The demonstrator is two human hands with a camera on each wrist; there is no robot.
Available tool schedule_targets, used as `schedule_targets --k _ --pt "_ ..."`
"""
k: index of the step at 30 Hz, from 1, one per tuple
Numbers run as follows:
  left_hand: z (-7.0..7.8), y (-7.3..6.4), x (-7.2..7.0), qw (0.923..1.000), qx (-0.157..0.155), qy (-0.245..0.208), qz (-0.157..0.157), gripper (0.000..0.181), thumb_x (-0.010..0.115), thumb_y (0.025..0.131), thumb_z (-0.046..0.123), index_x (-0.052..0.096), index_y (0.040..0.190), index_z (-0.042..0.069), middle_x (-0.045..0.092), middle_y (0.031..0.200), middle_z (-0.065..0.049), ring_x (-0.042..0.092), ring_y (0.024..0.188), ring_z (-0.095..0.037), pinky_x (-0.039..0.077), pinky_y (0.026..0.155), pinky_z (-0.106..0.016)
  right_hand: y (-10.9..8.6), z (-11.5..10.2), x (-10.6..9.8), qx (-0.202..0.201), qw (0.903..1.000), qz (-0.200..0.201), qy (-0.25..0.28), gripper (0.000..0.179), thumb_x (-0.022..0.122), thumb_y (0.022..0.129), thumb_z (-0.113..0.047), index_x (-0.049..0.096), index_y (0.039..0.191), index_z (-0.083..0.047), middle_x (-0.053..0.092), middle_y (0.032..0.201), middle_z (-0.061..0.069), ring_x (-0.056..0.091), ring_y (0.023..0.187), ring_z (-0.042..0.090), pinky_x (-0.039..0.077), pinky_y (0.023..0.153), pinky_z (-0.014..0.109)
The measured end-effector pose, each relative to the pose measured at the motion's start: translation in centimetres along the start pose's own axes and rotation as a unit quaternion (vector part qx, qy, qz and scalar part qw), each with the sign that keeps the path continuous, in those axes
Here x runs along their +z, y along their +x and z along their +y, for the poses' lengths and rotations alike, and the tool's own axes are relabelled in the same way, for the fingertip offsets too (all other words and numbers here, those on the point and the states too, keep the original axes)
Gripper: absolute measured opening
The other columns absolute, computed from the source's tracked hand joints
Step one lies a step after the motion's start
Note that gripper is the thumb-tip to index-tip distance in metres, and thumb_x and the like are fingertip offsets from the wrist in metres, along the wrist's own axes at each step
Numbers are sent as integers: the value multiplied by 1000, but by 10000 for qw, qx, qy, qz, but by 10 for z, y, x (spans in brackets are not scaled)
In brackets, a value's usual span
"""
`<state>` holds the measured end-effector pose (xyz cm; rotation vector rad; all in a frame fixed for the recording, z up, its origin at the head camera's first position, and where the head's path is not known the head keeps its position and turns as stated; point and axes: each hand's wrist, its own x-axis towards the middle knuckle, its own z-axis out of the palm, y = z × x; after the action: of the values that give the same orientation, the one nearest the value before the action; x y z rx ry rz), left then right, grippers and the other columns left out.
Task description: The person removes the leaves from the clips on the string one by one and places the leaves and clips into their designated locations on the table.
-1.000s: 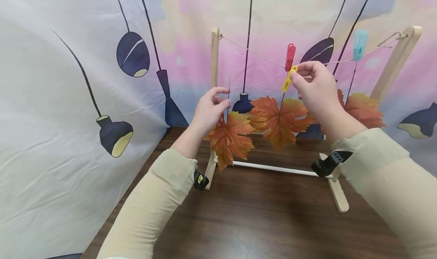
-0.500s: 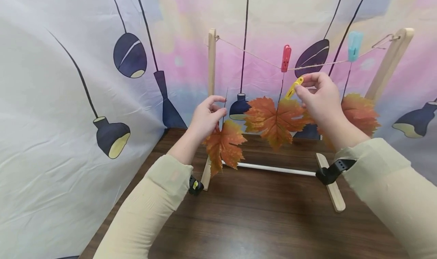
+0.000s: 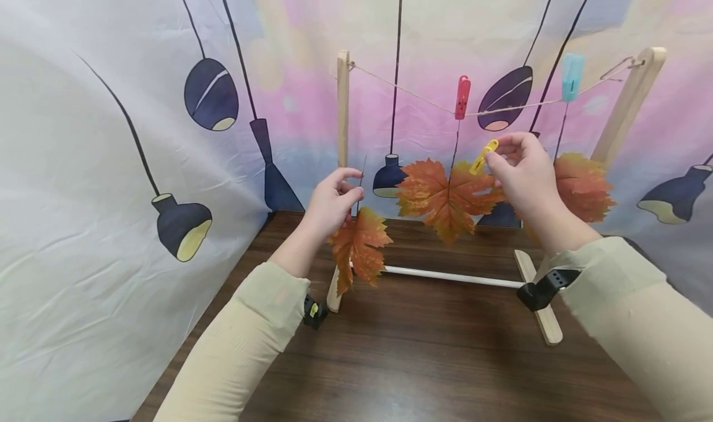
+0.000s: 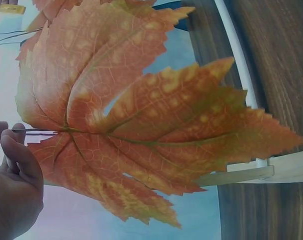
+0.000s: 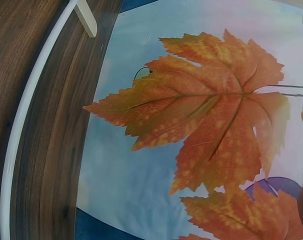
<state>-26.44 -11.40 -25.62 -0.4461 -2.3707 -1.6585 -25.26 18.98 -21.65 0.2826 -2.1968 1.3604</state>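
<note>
My left hand (image 3: 330, 203) pinches the thin stem of an orange artificial maple leaf (image 3: 361, 249), which hangs below the fingers and fills much of the left wrist view. Between thumb and fingertips of my right hand (image 3: 526, 168) is a yellow clothespin (image 3: 483, 157), in front of the middle maple leaf (image 3: 449, 193). That middle leaf hangs by its stem from a red clothespin (image 3: 462, 98) on the string (image 3: 403, 89). Further right, a light blue clothespin (image 3: 572, 77) holds another maple leaf (image 3: 585, 187), partly hidden behind my right hand.
A wooden stand has a left post (image 3: 343, 109), a right post (image 3: 629, 109) and a white rod (image 3: 445, 275) low between its feet. It stands on a dark wooden table (image 3: 423, 348). Behind hangs a cloth backdrop (image 3: 312, 13) printed with lamps.
Both hands have lowered: the right with the yellow clothespin, away from beside the red one, the left with its leaf. The held leaf has turned somewhat. The view has shifted slightly.
</note>
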Motion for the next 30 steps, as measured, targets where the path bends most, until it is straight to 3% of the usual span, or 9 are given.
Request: schedule_targets --k 9,15,20,24,30 --pt "-4 -3 -3 9997 54 251 -58 26 56 94 15 58 120 18 60 88 -8 44 48 -19 38 43 -29 -4 6 -3 10 9991 -125 -417 48 54 94 -32 45 136 -10 48 103 1 56 80 10 48 59 18" --pt "-4 -5 -5 9987 114 480 -111 25 56 94 15 58 119 18 61 88 -8 45 50 -20 40 48 -30 -4 11 -1 -73 9982 -123 -589 43 54 94 -33 52 132 -12 53 99 2 57 68 15 46 54 18" --pt "-4 -8 -5 9956 248 881 -219 25 56 94 15 59 119 18 63 89 -9 49 52 -23 44 51 -31 -6 14 1 -122 9981 -185 -582 41 55 93 -30 54 128 -8 52 97 3 55 63 11 46 55 16" --pt "-7 -10 -7 9932 247 1092 -315 26 56 94 15 58 120 18 63 89 -9 52 52 -29 43 48 -32 -7 15 0 -77 9979 -213 -613 41 55 94 -31 54 128 -8 53 97 5 56 63 11 48 57 15" --pt "-14 -13 -9 9869 177 1533 -469 25 56 94 18 59 120 20 62 90 -6 54 56 -21 43 52 -31 -11 21 -3 27 9968 -286 -745 43 53 94 -33 54 129 -8 53 99 5 57 68 15 47 58 16"
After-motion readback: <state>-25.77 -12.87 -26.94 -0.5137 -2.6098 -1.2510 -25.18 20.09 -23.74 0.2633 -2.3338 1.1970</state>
